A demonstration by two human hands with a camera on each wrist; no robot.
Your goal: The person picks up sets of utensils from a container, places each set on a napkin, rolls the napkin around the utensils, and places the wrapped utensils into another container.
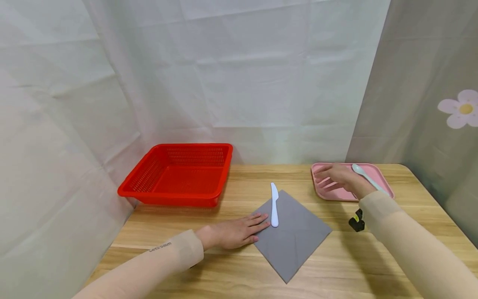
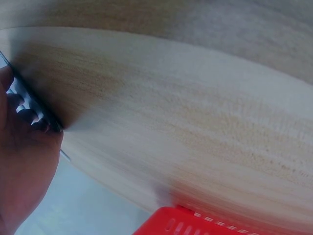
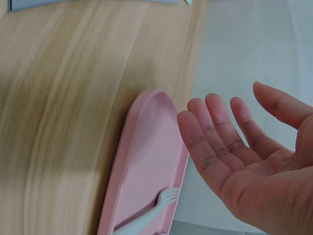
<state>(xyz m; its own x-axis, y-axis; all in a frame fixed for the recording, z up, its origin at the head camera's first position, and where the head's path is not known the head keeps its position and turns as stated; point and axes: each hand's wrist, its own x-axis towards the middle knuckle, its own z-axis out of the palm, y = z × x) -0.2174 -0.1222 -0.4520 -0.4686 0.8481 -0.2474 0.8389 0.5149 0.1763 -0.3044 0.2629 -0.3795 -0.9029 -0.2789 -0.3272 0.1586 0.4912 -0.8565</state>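
Observation:
A grey square mat (image 1: 295, 236) lies turned cornerwise on the table. My left hand (image 1: 239, 231) rests on its left corner with fingers extended. Just right of those fingertips, a white plastic knife (image 1: 274, 205) lies on the mat, its blade tip reaching past the mat's upper left edge. Over the left part of a pink tray (image 1: 384, 176) hovers my right hand (image 1: 341, 176), fingers apart and loosely bent, holding nothing. A pale spoon (image 1: 367, 177) lies across the tray's right side. The right wrist view also shows a fork (image 3: 151, 213) in the tray.
At the back left stands a red plastic basket (image 1: 175, 199) with slotted walls. Light curtains (image 1: 254, 83) hang behind the table and at both sides. A small black object (image 1: 357, 222) shows beside my right wrist.

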